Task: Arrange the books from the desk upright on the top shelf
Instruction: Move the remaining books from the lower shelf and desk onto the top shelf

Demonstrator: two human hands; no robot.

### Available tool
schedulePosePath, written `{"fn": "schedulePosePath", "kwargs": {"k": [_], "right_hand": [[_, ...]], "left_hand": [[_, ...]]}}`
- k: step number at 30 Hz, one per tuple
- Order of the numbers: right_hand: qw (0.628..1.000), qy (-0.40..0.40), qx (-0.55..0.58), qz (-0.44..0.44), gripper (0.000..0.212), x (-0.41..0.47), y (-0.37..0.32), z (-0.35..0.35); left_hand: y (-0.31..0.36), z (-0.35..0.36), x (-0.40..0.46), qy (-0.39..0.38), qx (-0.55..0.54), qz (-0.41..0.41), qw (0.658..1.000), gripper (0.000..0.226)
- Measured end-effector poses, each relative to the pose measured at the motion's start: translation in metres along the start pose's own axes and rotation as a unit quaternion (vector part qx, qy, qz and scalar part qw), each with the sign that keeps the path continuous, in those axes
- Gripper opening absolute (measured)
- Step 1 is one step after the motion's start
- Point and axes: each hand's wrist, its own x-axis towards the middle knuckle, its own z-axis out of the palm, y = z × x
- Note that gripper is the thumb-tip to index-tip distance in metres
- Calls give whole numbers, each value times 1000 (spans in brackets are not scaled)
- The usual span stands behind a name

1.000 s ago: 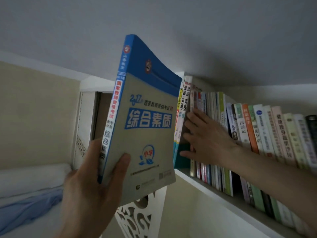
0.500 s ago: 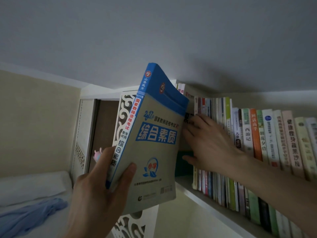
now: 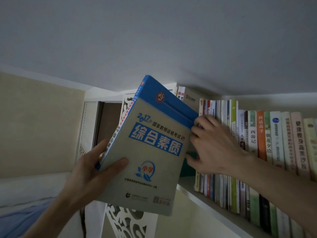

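Note:
A thick book with a blue and beige cover (image 3: 154,152) is held up, tilted, at the left end of the top shelf (image 3: 211,206). My left hand (image 3: 92,170) grips its lower spine corner, thumb across the front cover. My right hand (image 3: 211,148) lies against the row of upright books (image 3: 253,134), fingers slightly bent and touching the held book's right edge. Its thumb points toward a dark green book (image 3: 188,165) behind the cover. Taller white books (image 3: 181,95) show above the held book.
The ceiling (image 3: 154,40) lies close above the book tops. A white carved side panel (image 3: 127,224) bounds the shelf on the left. Behind it is a dark doorway (image 3: 109,124). A blue cloth (image 3: 22,219) lies on a white surface at lower left.
My left hand has carried the blue and beige book right and closer to the shelf's left end. My right hand stays against the row, now touching the book's right edge.

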Motion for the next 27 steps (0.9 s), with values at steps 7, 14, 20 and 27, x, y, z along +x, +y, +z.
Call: {"fn": "schedulePosePath", "kwargs": {"k": [7,14,20,27], "right_hand": [[1000,-21,-4,-13,62,2,2,0],[999,-24,-17,-16,60,3,3,3],[999,-31,-21,-19,54,5,3,4],[998,-49,-43,-20,56,6,1,7]], "left_hand": [[2,14,40,-29,117,41,992,24],[1,58,56,13,87,29,996,22],[-8,129,50,85,41,71,993,20],[-37,184,43,77,38,105,991,37]]}}
